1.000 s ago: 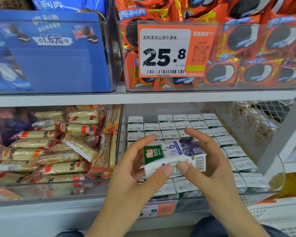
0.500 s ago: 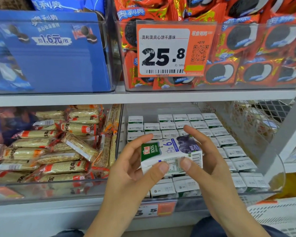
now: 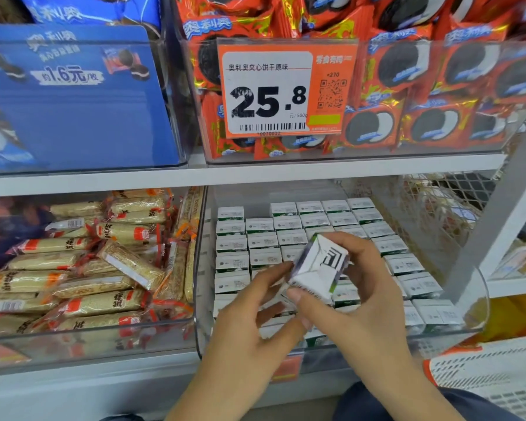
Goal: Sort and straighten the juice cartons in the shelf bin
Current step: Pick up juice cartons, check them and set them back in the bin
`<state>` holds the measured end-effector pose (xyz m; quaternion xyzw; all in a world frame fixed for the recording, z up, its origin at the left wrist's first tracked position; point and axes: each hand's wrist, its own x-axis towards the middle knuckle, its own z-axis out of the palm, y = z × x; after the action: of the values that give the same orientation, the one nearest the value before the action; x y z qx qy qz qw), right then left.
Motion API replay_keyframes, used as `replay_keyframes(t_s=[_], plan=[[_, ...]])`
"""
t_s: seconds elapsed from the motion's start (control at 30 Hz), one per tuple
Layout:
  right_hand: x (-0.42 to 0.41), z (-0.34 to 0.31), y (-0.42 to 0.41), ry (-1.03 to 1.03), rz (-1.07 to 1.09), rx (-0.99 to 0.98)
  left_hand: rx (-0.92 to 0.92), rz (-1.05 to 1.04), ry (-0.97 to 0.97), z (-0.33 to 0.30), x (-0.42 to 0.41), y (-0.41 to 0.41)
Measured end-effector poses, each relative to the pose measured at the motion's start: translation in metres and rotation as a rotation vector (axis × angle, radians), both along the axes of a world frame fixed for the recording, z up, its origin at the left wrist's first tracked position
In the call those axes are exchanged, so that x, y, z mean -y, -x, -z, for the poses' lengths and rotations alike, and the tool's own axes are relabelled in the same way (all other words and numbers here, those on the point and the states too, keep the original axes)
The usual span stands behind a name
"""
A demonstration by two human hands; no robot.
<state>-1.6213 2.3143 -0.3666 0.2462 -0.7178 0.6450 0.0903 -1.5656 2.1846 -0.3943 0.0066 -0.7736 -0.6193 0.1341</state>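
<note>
Carton (image 3: 318, 270) up in the air, tilted on a corner, its white folded end turned toward the camera — it hangs just above the clear shelf bin (image 3: 480, 294) on the lower shelf. Right hand (image 3: 365, 293) has it: thumb pressed to the near lower edge, fingers curled over the far side, a firm grasp. Left hand (image 3: 252, 323) sits just beside, its grip loose, fingers spread, one fingertip touching the carton's left edge and nothing clamped in the palm.

Below them, the bin is packed with rows of juice cartons (image 3: 286, 221) standing upright, white tops showing, lined up from the back wall to the front lip — the ones right under the hands are partly hidden.

Next bin to the left holds a jumble of wrapped snack bars (image 3: 82, 268), lying at all angles. On the shelf above, red cookie packs (image 3: 438, 86) fill a clear bin behind an orange price tag (image 3: 281, 89) reading 25.8, and a blue display card (image 3: 73, 98) fronts the bin to its left.
</note>
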Motion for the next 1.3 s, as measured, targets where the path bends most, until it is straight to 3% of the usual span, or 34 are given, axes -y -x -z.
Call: replay_keyframes(t_s=[0.17,0.77,0.87,0.97,1.07,1.17,1.3], plan=[[0.005,0.006,-0.003,-0.175,0.066,-0.233,-0.035,-0.140,0.143,0.001,-0.009,0.000],[0.006,0.011,-0.002,-0.217,0.114,-0.343,-0.063,-0.168,0.200,0.012,-0.009,0.002],[0.006,0.007,-0.002,-0.135,0.102,-0.177,-0.077,-0.190,0.228,0.009,-0.008,0.001],[0.004,0.004,0.005,0.182,0.044,0.226,-0.130,-0.263,0.259,0.003,-0.007,-0.001],[-0.002,0.002,0.017,0.338,-0.027,0.532,-0.141,-0.282,0.316,-0.001,-0.006,-0.002],[-0.003,0.002,0.020,0.343,-0.173,0.693,-0.144,-0.292,0.304,0.002,-0.004,-0.002],[-0.003,0.001,0.020,0.178,-0.310,0.749,-0.185,-0.294,0.079,-0.004,-0.003,-0.002]])
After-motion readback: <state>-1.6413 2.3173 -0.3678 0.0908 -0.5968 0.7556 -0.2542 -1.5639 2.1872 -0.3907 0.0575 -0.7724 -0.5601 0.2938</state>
